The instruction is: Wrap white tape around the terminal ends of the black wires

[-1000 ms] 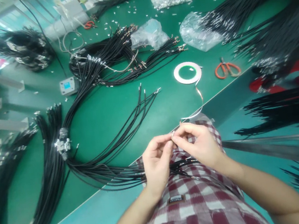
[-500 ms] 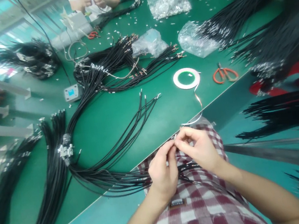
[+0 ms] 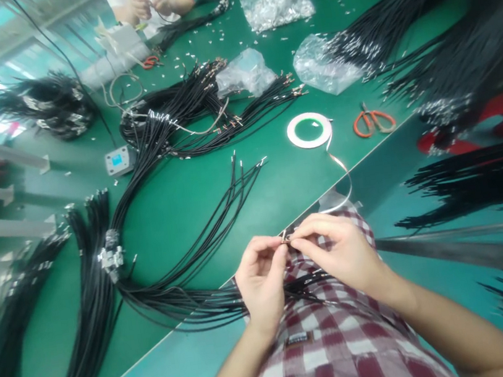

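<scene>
Over my lap, my left hand (image 3: 261, 281) is closed in a pinch around the end of a black cable, whose small copper-coloured tip (image 3: 283, 235) shows between the fingertips. My right hand (image 3: 342, 253) pinches just beside that tip, fingertips almost touching the left ones. From a flat white roll of copper foil tape (image 3: 295, 137) on the table, a strip (image 3: 348, 178) curls over the edge and runs in behind my right hand; its end is hidden by the fingers. A bundle of black cables (image 3: 202, 301) passes beneath my left hand onto the checked apron.
Orange-handled scissors (image 3: 367, 125) lie right of the roll. Bound cable bundles (image 3: 96, 248) cover the left side, with a small grey device (image 3: 119, 161) behind. Plastic bags (image 3: 277, 7) of small parts lie farther back. Across the table, a co-worker's hands (image 3: 151, 6) work on a cable.
My hands have drawn slightly apart and turned, so the copper-coloured tip now shows between them. The tape strip bows farther out to the right. The whole view has shifted a little.
</scene>
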Motion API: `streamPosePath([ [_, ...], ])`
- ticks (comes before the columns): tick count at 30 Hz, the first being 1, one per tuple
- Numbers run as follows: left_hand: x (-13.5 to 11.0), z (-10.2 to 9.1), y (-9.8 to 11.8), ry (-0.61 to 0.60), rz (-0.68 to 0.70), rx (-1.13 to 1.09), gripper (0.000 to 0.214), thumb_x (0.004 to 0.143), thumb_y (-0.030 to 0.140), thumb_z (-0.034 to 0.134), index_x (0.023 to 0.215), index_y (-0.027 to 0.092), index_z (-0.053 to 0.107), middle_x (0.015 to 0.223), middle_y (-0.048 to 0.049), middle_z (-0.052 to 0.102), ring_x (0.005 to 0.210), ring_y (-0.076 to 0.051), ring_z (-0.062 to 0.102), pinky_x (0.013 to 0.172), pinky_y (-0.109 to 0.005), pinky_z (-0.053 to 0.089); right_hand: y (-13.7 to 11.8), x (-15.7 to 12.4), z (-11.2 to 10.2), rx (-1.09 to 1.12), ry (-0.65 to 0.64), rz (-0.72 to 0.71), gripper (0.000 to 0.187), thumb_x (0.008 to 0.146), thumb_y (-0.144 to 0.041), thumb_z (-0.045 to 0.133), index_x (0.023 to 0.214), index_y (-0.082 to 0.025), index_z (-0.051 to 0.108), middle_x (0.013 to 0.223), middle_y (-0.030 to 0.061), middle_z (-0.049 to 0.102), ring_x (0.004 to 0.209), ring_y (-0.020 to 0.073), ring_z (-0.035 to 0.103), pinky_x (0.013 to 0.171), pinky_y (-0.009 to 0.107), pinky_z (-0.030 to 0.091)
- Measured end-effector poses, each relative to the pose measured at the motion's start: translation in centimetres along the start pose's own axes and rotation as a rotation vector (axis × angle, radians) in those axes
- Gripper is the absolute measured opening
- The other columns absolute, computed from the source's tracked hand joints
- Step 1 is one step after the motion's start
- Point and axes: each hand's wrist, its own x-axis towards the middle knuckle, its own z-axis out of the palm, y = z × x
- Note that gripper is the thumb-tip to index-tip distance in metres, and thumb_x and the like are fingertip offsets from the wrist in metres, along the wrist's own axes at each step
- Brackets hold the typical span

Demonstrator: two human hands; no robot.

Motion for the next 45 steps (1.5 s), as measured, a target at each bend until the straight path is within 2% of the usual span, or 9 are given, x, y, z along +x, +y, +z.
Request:
streamPosePath([
  [6,0.0,0.6,0.0,0.07,0.026,0.043,0.005,0.086,0.019,0.071,0.091,0.019,0.07,0.087,-0.0015,0.062,0.078,-0.011,0.063,0.072,-0.02,0.055,-0.6,-0.2,0.8,-0.23,0.063,-0.109,0.019,0.092,-0.018,0.062,0.073,-0.02,0.062,0.072,0.0012,0.067,0.071,0.0171,0.06,0.077,0.035,0.045],
  [10,0.0,0.7,-0.1,0.1,0.042,0.03,0.006,0.085,0.02,0.072,0.091,0.018,0.071,0.086,-0.0018,0.062,0.078,-0.011,0.063,0.072,-0.02,0.055,-0.8,0.0,1.0,-0.271,0.062,-0.151,0.022,0.093,-0.018,0.058,0.071,-0.021,0.06,0.069,0.0012,0.065,0.069,0.0171,0.058,0.077,0.036,0.044],
  [13,-0.1,0.6,-0.3,0.113,0.024,-0.022,0.007,0.085,0.019,0.073,0.092,0.019,0.071,0.085,-0.0006,0.064,0.074,-0.009,0.063,0.069,-0.018,0.054,-0.6,0.2,1.1,-0.247,0.07,-0.12,0.021,0.092,-0.018,0.058,0.071,-0.021,0.06,0.069,0.0012,0.064,0.069,0.0169,0.057,0.075,0.035,0.044],
  [18,0.0,0.5,-0.3,0.105,-0.083,-0.126,0.009,0.084,0.02,0.074,0.093,0.019,0.071,0.081,0.0003,0.066,0.066,-0.008,0.061,0.065,-0.019,0.052,-0.1,0.6,1.3,-0.102,0.039,-0.002,0.018,0.092,-0.018,0.059,0.074,-0.021,0.063,0.072,0.0015,0.065,0.07,0.0162,0.058,0.067,0.031,0.045],
  [25,0.6,0.5,0.5,0.058,-0.236,-0.313,0.015,0.079,0.025,0.078,0.087,0.015,0.07,0.065,-0.0001,0.064,0.056,-0.009,0.057,0.056,-0.019,0.047,0.6,0.9,1.9,0.036,0.017,0.113,0.016,0.09,-0.02,0.062,0.074,-0.019,0.064,0.074,0.0012,0.065,0.067,0.0139,0.058,0.06,0.025,0.045],
  [29,0.8,0.2,0.5,0.011,-0.309,-0.352,0.017,0.079,0.028,0.078,0.087,0.015,0.07,0.058,0.001,0.061,0.052,-0.009,0.055,0.052,-0.019,0.044,1.1,0.9,2.4,0.06,0.018,0.126,0.015,0.09,-0.021,0.062,0.075,-0.019,0.064,0.073,0.0007,0.064,0.067,0.0132,0.057,0.06,0.025,0.045],
  [35,0.7,0.1,0.2,0.014,-0.314,-0.298,0.02,0.078,0.03,0.079,0.086,0.014,0.069,0.056,0.0014,0.06,0.048,-0.008,0.054,0.049,-0.019,0.042,1.5,0.8,2.6,0.032,0.024,0.129,0.016,0.09,-0.022,0.063,0.074,-0.02,0.064,0.072,0.0004,0.064,0.065,0.0132,0.057,0.059,0.025,0.045],
  [41,0.5,0.0,0.4,0.004,-0.318,-0.295,0.03,0.075,0.023,0.082,0.096,0.018,0.062,0.07,0.0024,0.063,0.053,-0.006,0.055,0.05,-0.016,0.043,1.5,0.6,2.3,0.04,0.026,0.111,0.014,0.09,-0.022,0.063,0.076,-0.019,0.065,0.074,0.0012,0.065,0.066,0.0139,0.057,0.061,0.026,0.046],
  [45,0.6,-0.3,0.7,-0.011,-0.379,-0.291,0.028,0.071,0.022,0.084,0.084,0.016,0.06,0.069,0.0031,0.06,0.054,-0.006,0.053,0.05,-0.016,0.041,1.1,0.6,1.8,0.037,-0.013,0.087,0.015,0.091,-0.021,0.061,0.078,-0.02,0.066,0.077,0.002,0.066,0.07,0.0151,0.059,0.065,0.028,0.047],
])
